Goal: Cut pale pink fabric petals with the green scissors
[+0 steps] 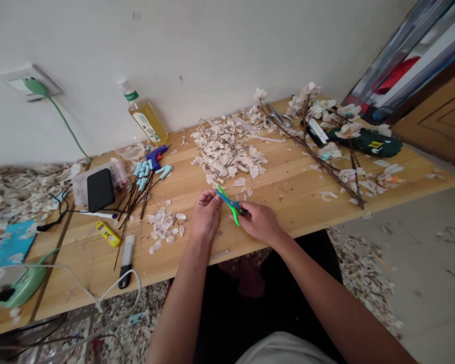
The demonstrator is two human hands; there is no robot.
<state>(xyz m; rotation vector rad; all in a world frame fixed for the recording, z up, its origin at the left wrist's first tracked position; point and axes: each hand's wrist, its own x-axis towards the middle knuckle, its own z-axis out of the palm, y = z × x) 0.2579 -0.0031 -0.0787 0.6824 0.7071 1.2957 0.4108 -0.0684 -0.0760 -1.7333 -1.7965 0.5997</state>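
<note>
My right hand (261, 223) is closed round the handles of a pair of blue and green scissors (230, 203). The blades point up and left and stand apart at the tips. Right by the blades is my left hand (207, 213), its thumb and fingers pinched together. Whatever lies in that pinch is too small to make out. Beyond both hands spreads a large heap of pale, dry, petal-like flakes (227, 149). To the left of my left hand lies a smaller pile of whitish flakes (164, 226).
Leftward on the wooden table (273, 212) are a utility knife (127, 260), a yellow box (108, 233), a black phone (100, 189), dark sticks (136, 194) and a blue glue gun (157, 155). A bottle (144, 114) stands by the wall. Flowered branches (318, 156) lie at right.
</note>
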